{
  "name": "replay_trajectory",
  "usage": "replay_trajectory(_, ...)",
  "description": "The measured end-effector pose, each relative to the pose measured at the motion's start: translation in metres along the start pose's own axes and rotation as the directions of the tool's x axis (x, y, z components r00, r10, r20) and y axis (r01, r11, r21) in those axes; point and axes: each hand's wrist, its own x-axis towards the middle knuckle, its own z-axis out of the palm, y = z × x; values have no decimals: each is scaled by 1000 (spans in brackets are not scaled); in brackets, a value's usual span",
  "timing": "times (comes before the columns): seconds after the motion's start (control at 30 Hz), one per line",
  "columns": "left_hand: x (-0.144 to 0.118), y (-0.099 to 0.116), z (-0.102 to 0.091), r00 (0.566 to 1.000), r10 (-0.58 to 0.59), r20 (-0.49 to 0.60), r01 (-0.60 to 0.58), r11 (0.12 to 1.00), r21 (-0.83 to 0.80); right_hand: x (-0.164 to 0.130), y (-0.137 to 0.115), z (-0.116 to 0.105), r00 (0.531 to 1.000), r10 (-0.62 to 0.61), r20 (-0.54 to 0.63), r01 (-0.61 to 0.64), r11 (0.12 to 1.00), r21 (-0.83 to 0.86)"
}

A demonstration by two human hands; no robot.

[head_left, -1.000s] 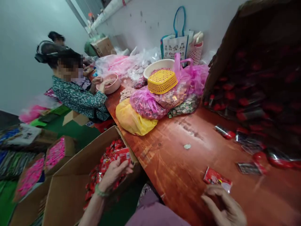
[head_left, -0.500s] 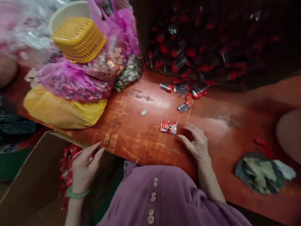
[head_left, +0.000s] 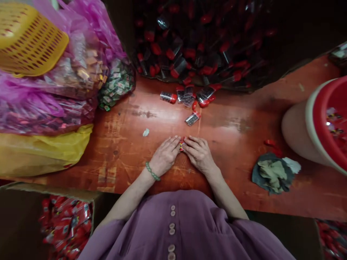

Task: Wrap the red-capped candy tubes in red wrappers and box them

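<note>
1. Both hands are down on the table [head_left: 130, 151] right in front of the purple top, fingertips meeting over a small red packet [head_left: 181, 146]
2. Left hand [head_left: 164, 157] comes in from about 7 o'clock, right hand [head_left: 199, 154] from about 5 o'clock, so the packet sits at 12 from the wrists, dead centre between them
3. Grip: fingers of both hands are curled in and pinching the packet, one from each side. Only a sliver of red shows, so I can't tell its long axis
4. Neither hand is nearer, they look about equal on it
5. Loose pouches [head_left: 193, 118] lie near at 12 o'clock, more spilling from the dark bag [head_left: 206, 43] beyond them
6. Cloth [head_left: 273, 172] at 3 o'clock, tub [head_left: 295, 130] past it, both well apart from the hands
7. Box [head_left: 16, 187] of red packets at 8 o'clock off the table edge, yellow bag [head_left: 40, 151] at 10
</note>
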Motion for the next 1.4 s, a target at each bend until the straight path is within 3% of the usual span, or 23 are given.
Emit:
replay_trajectory(0.1,0,0,-2,999,28,-45,-27,999,18,1,-6,-11,998,18,58,-21,999,47)
replay_trajectory(0.23,2,-1,-6,1000,-16,-23,17,999,48,12,-1,-35,983,65,171,-109,958,265)
replay_trajectory(0.33,5,-1,-7,999,-35,31,34,999,32,33,16,-41,946,294,136,-319,919,231)
replay_trajectory(0.43,9,1,-11,997,-25,79,27,1000,-13,60,34,-29,819,574,12,-573,817,66)
replay_trajectory(0.5,12,2,-15,992,-22,126,28,998,-48,75,40,-14,749,662,-29,-662,749,-5)
replay_trajectory(0.7,16,5,-18,977,-84,197,98,993,-63,91,34,14,686,721,-101,-723,691,14)
replay_trajectory(0.8,15,5,-15,985,-71,156,72,997,3,84,32,11,702,704,-102,-699,710,89)
replay_trajectory(0.97,15,3,-10,999,3,46,-5,999,50,59,35,1,851,493,-181,-484,870,95)
replay_trajectory(1.07,15,2,-9,996,-45,79,48,998,-42,45,36,1,890,417,-182,-414,908,56)
replay_trajectory(1.23,15,-1,-11,988,-99,117,121,971,-206,37,40,4,887,419,-192,-392,905,166)
replay_trajectory(1.4,21,-4,-15,979,-164,124,195,933,-304,33,41,3,820,501,-277,-400,848,348)
